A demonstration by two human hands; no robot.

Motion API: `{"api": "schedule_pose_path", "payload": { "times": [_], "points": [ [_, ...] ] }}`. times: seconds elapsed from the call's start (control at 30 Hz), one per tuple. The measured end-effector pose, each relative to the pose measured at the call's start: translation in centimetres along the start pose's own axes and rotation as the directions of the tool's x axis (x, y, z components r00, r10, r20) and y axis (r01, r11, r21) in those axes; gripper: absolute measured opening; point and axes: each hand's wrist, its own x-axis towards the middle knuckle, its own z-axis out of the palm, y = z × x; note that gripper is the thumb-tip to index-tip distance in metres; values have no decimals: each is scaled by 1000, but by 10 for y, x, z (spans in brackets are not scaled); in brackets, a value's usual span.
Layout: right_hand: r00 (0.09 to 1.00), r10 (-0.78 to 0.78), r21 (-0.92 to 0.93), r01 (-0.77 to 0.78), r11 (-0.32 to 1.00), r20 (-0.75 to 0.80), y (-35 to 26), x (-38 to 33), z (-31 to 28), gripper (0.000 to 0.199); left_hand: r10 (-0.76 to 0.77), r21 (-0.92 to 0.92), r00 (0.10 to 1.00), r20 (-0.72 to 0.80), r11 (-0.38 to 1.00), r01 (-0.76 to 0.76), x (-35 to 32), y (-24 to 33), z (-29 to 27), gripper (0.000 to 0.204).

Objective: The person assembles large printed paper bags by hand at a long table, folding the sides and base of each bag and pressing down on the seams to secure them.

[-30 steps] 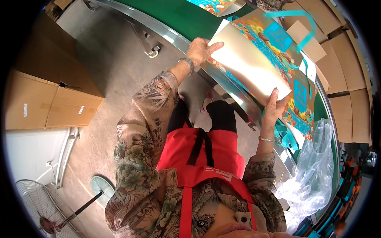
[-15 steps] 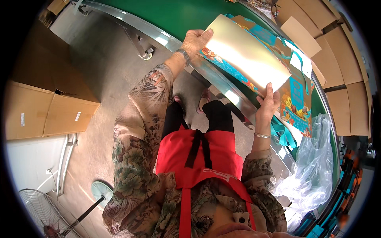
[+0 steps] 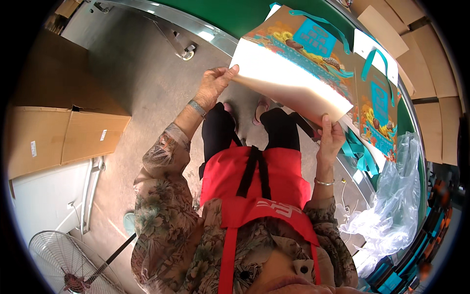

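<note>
A brown paper gift bag (image 3: 274, 32) with teal and orange printing and a teal ribbon handle lies over the green work surface (image 3: 220, 11). Its plain, shiny gold panel (image 3: 289, 81) faces up toward me and catches bright light. At the panel's left corner, my left hand (image 3: 211, 85) pinches the edge between thumb and fingers. My right hand (image 3: 331, 139) grips the near right corner, thumb on top; its fingertips are partly hidden. Close beyond my right hand lies another printed bag (image 3: 377, 105) with ribbon handles. Loose teal ribbons (image 3: 361, 156) hang beside it.
Crumpled clear plastic (image 3: 387, 210) lies at the right edge of the surface. Cardboard boxes (image 3: 426, 63) are stacked beyond it. Large cartons (image 3: 63, 134) stand at the left, with a wire-caged fan (image 3: 66, 259) below. A metal rail (image 3: 210, 34) borders the surface.
The bag has tilted and come nearer to me, so its printed face shows beyond the gold panel. My left hand moved down and left; my right hand shifted slightly down.
</note>
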Motion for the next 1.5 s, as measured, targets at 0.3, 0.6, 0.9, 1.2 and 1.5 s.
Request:
{"api": "schedule_pose_path", "payload": {
  "times": [0.3,0.6,0.9,1.2,1.5],
  "points": [
    [998,-42,-54,44,998,38,-8,6,3,35,-143,-42,986,85,988,147,14,12,9,74],
    [993,-113,-440,117,890,36,0,7,4,54,-70,-63,995,-72,996,65,13,-18,20,39],
    [943,-320,-839,247,484,93,-22,-14,21,63,-169,-274,977,-129,953,129,10,-51,25,49],
    [857,-455,-786,449,425,244,-18,-28,18,39,-271,-613,901,340,663,431,-43,-49,102,43],
    [863,423,394,-503,769,277,27,-79,71,36,-380,-529,888,259,714,459,-85,-51,114,34]
  ]
}}
